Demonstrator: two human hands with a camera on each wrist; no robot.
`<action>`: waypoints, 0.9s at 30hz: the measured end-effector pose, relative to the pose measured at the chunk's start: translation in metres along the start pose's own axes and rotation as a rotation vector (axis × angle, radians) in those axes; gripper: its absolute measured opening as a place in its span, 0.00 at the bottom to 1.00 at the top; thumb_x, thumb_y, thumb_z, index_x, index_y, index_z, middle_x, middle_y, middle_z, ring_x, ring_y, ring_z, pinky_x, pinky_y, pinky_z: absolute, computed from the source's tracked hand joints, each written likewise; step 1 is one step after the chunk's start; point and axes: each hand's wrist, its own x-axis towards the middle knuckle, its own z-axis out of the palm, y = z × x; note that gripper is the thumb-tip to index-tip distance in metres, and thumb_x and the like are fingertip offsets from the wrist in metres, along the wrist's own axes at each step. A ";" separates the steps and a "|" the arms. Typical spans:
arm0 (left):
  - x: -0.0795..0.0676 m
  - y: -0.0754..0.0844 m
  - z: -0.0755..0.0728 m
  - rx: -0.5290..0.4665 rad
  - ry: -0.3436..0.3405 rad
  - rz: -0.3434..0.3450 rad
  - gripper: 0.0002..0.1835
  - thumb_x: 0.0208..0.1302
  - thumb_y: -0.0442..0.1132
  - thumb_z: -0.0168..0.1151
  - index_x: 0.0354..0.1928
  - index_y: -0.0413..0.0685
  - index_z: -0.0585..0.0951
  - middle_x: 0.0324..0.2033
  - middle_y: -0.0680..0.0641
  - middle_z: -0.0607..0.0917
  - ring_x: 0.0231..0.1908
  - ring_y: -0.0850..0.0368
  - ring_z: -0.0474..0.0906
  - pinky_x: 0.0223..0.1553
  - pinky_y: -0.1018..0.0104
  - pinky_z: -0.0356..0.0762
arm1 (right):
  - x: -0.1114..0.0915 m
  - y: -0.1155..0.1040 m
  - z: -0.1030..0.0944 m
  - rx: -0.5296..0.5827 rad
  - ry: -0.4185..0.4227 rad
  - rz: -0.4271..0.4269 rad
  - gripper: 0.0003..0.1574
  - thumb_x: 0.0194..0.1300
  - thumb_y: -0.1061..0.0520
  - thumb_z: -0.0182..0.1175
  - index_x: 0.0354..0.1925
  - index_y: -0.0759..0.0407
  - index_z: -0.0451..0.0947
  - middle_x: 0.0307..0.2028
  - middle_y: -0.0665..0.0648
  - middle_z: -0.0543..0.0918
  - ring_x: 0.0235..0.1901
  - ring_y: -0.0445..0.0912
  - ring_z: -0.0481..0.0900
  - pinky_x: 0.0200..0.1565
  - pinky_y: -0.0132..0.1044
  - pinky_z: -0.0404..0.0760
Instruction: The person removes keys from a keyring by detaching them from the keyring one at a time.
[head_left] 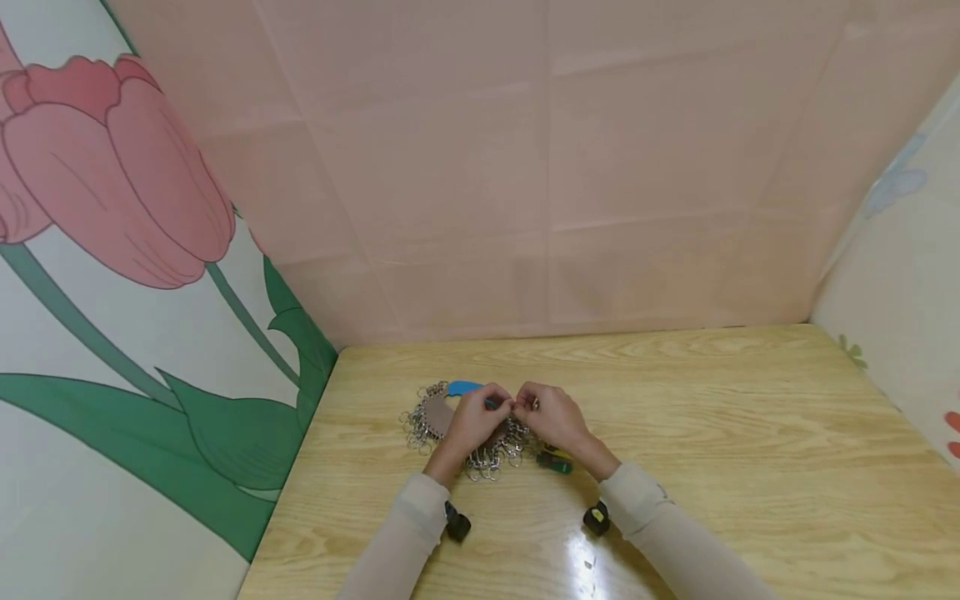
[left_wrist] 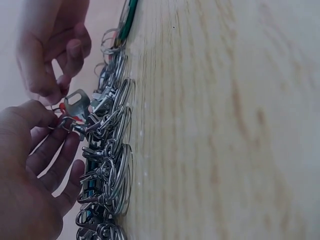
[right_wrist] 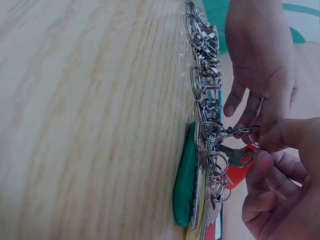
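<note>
Pinching left hand (head_left: 474, 422) beside right hand (head_left: 553, 416)

A wood-grained table (head_left: 750, 433) meets a pink far wall (head_left: 420, 167). Tulips (head_left: 165, 167) decorate the left wall (head_left: 67, 525). The table's near part gleams.

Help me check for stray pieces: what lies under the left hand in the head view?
Beneath the left hand, a brown piece edged with metal rings shows on both sides; a blue piece shows beyond. Whatever the hand itself covers cannot be seen.
</note>
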 end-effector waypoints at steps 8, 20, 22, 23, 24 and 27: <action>0.000 -0.001 0.001 0.017 0.015 0.000 0.05 0.78 0.40 0.64 0.46 0.50 0.88 0.41 0.48 0.91 0.34 0.56 0.85 0.39 0.65 0.83 | -0.003 0.000 0.000 0.013 -0.005 0.013 0.04 0.69 0.57 0.69 0.35 0.52 0.83 0.28 0.48 0.84 0.22 0.40 0.74 0.23 0.33 0.70; 0.001 -0.002 0.000 -0.002 0.014 0.022 0.05 0.77 0.38 0.65 0.46 0.48 0.88 0.43 0.46 0.91 0.37 0.55 0.85 0.41 0.66 0.83 | -0.003 0.000 0.002 0.024 -0.014 0.062 0.04 0.69 0.55 0.69 0.38 0.53 0.84 0.28 0.48 0.83 0.20 0.40 0.73 0.21 0.32 0.69; 0.001 -0.003 0.001 -0.003 0.013 0.028 0.06 0.77 0.38 0.65 0.45 0.48 0.88 0.42 0.46 0.91 0.36 0.55 0.85 0.41 0.66 0.83 | -0.003 0.000 0.002 0.023 -0.011 0.069 0.04 0.69 0.55 0.69 0.38 0.54 0.84 0.27 0.48 0.83 0.19 0.40 0.73 0.21 0.32 0.68; 0.001 -0.003 0.001 -0.002 0.012 0.030 0.05 0.77 0.38 0.65 0.46 0.48 0.88 0.42 0.46 0.91 0.36 0.56 0.85 0.41 0.66 0.83 | -0.002 -0.001 0.002 0.021 -0.009 0.070 0.04 0.68 0.55 0.69 0.37 0.54 0.83 0.27 0.48 0.83 0.19 0.40 0.73 0.21 0.32 0.68; 0.001 -0.003 0.001 0.000 0.011 0.032 0.06 0.77 0.38 0.65 0.46 0.48 0.89 0.43 0.46 0.91 0.36 0.57 0.85 0.41 0.66 0.83 | -0.002 -0.001 0.002 0.019 -0.006 0.071 0.04 0.68 0.56 0.69 0.37 0.54 0.83 0.27 0.49 0.83 0.20 0.40 0.73 0.21 0.32 0.69; 0.000 -0.003 0.001 0.007 0.005 0.039 0.06 0.77 0.38 0.65 0.46 0.48 0.89 0.43 0.46 0.91 0.35 0.59 0.84 0.40 0.66 0.83 | -0.001 0.000 0.002 0.005 0.001 0.071 0.04 0.68 0.56 0.69 0.37 0.54 0.83 0.27 0.48 0.83 0.20 0.40 0.73 0.22 0.33 0.69</action>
